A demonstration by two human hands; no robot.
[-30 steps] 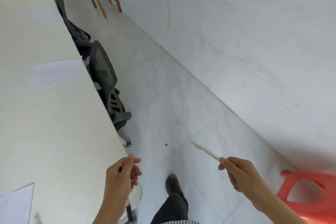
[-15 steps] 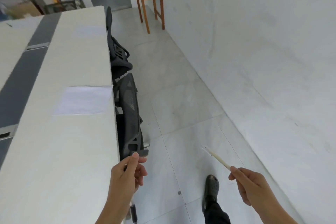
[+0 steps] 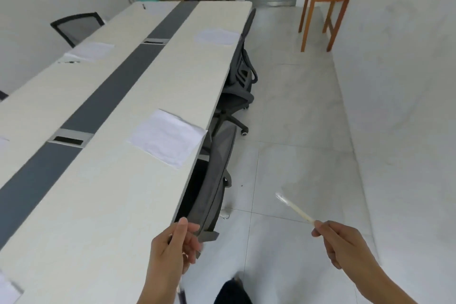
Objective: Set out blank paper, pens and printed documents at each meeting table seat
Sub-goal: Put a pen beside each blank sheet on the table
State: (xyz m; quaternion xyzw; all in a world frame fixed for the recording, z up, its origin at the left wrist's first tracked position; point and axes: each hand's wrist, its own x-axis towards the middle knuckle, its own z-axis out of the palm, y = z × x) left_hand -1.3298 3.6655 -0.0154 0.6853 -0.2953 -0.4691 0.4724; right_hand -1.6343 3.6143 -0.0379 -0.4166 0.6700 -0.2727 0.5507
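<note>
- Two pens are in hand: the right hand (image 3: 345, 244) pinches the tail of a pale, slim pen (image 3: 294, 209) between thumb and fingertips, its clear tip pointing up and away from the grip, out over the floor.
- The left hand (image 3: 170, 252) is curled shut around a second, darker pen (image 3: 180, 290), which hangs down below the grip past the wrist (only its lower end shows, blurred).
- Up and to the left of the left hand's grip, the nearest sheet of paper (image 3: 167, 138) lies at the table (image 3: 103, 195) edge, well apart from either hand; no pen is visible beside it. A further sheet (image 3: 216, 37) lies far beyond along the same edge, also with no pen seen.
- Judgement: the step in hand is carrying pens to the seats that have paper only. To do it well, lay one pen flat just beside the nearest sheet, parallel to its edge and inboard of the table lip, since a round barrel on a smooth top may roll off.
- The right-hand pinch sits at the very end of the barrel, so the pen can swing; shifting the grip toward mid-barrel before setting it down would give steadier placement.
- Materials: the tabletop is smooth, pale laminate with a dark grey centre strip; the paper is thin and lies slightly skewed; the mesh-backed chair (image 3: 217, 170) tucked just above the left grip looks flexible and dark.
</note>
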